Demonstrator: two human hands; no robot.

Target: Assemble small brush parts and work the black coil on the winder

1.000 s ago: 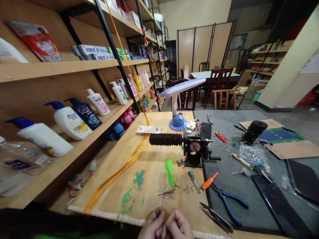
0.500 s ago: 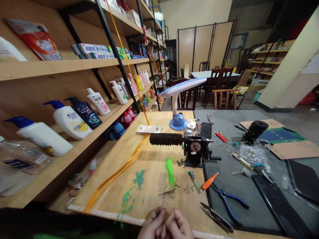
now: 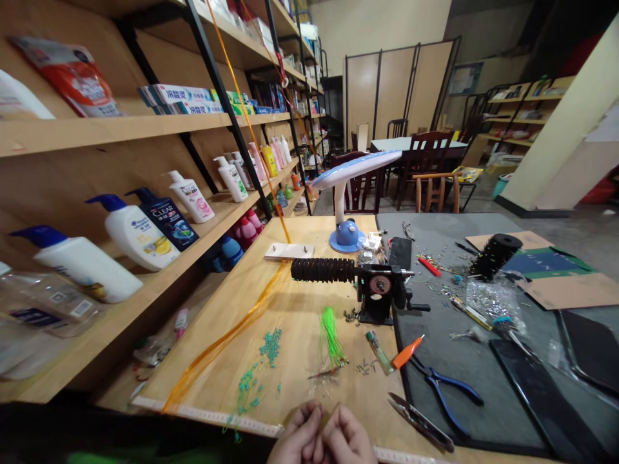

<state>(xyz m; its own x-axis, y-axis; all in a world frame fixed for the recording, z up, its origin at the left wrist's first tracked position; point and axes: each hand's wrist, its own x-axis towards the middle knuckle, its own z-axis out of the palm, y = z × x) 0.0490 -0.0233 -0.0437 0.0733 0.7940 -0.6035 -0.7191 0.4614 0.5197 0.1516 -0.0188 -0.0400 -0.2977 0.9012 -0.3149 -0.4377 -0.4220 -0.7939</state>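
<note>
At the front edge of the wooden table, my left hand [image 3: 298, 433] and my right hand [image 3: 346, 435] rest side by side with fingers curled closed. What they pinch, if anything, is hidden. Just beyond them lies a bundle of bright green threads [image 3: 329, 338] with small metal ends. Left of it are scattered teal beads [image 3: 271, 347], some on green thread. A hank of orange thread [image 3: 232, 319] runs from a pale plate with two pins [image 3: 289, 251] to the table's left front edge. Behind the green bundle stands a black hand-cranked winder [image 3: 377, 290] carrying a dark ridged roll [image 3: 323, 270].
Right of my hands lie thread snips [image 3: 420, 422], blue-handled pliers [image 3: 452, 393], an orange-handled tool [image 3: 407, 352] and a lighter-like green case [image 3: 380, 352]. A blue lamp [image 3: 345, 236] stands at the back. Shelves with bottles [image 3: 140, 232] line the left.
</note>
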